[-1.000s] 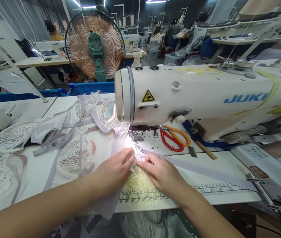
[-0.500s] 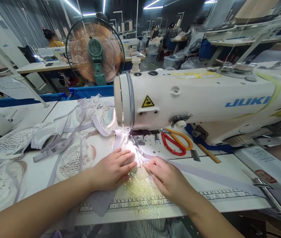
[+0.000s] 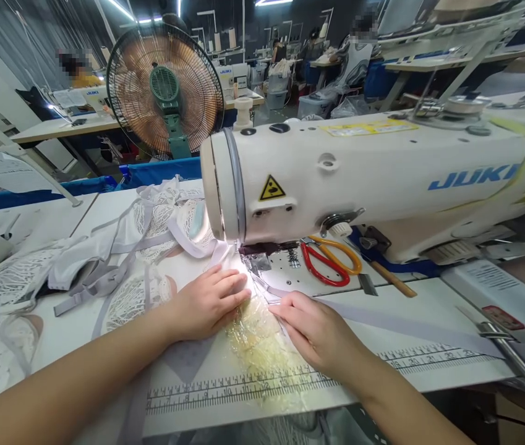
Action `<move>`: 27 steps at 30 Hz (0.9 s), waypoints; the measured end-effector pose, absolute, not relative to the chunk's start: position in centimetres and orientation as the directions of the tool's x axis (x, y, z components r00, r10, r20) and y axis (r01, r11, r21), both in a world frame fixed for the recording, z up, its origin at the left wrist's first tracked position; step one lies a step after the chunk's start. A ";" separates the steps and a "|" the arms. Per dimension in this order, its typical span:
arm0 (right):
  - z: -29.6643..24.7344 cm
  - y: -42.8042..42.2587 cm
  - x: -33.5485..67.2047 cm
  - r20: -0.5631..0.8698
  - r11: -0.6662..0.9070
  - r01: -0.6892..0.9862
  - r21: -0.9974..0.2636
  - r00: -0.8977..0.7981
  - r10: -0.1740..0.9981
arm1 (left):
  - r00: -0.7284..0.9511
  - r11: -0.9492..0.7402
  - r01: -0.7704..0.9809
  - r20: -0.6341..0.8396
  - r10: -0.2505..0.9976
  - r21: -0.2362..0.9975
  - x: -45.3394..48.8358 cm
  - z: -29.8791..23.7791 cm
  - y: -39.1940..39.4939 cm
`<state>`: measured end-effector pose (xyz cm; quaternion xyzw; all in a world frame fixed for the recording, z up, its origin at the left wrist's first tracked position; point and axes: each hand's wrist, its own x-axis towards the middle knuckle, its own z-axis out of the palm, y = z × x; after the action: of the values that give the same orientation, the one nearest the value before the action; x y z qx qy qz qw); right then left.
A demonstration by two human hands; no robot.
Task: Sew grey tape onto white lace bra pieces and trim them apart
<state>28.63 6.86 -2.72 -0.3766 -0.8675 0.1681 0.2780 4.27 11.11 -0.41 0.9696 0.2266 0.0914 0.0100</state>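
Note:
My left hand (image 3: 206,303) lies flat, fingers together, pressing pale lilac fabric (image 3: 183,358) onto the table just in front of the presser foot (image 3: 255,262) of a white Juki sewing machine (image 3: 359,179). My right hand (image 3: 313,330) rests palm down to the right of it, fingertips pressing a lilac elastic strap (image 3: 383,318) that runs from the needle toward the right. Between the hands lies a patch of worn yellowish tape (image 3: 262,352) on the table.
Red and orange scissors (image 3: 329,259) lie on the machine bed behind my right hand. Lace bra pieces with lilac straps (image 3: 136,247) pile at the left. A printed ruler (image 3: 243,389) runs along the table front. A standing fan (image 3: 164,93) and other workstations are behind.
Both hands have pushed the fabric forward toward the presser foot, and more of the ruler shows in front of them. The camera has shifted slightly right.

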 end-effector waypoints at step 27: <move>-2.6 7.0 28.6 0.356 0.654 0.564 -0.503 -0.554 0.752 | 0.886 -0.892 0.453 0.123 0.448 -0.011 4.4 0.3 14.0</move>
<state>28.60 7.01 -2.63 -0.3803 -0.8654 0.1680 0.2797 4.38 13.99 0.35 0.9708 0.2319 0.0588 -0.0195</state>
